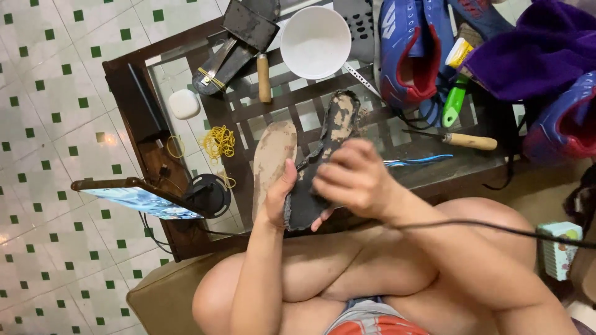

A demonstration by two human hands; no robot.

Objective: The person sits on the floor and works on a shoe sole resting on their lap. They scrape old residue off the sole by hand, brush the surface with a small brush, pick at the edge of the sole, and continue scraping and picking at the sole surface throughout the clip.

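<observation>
Over the glass-topped dark wooden surface [186, 46], both hands up and busy on one piece. Left hand [279, 195] cupped beneath a dark worn shoe sole with patches of tan glue [326, 155], thumb up along its edge, grip wrapped round the sole's near end. Right hand [354, 180] laid over the same sole from above, fingers curled down and pressed against it, pinching it against the left palm. Sole tilted, far tip pointing away towards a white round bowl [315, 42].

Just beside the sole on its left, flat on the surface, a tan foam insole smeared with glue [273, 158]. Beyond the insole, a heap of yellow rubber bands [218, 142], and farther out a small white rounded case [184, 103]. Near the bowl, a dark metal shoe last bound with rubber bands [226, 59] and a wooden-handled tool [264, 77]. Right of the bowl, a blue sports shoe with red lining [410, 53], a green-handled brush [456, 102], a purple cloth [540, 49]. Right of the sole, an awl with a wooden handle [465, 141]. Left of the insole, at the surface edge, a phone on a stand, screen lit [139, 200]. Black cable [496, 228] across the right forearm.
</observation>
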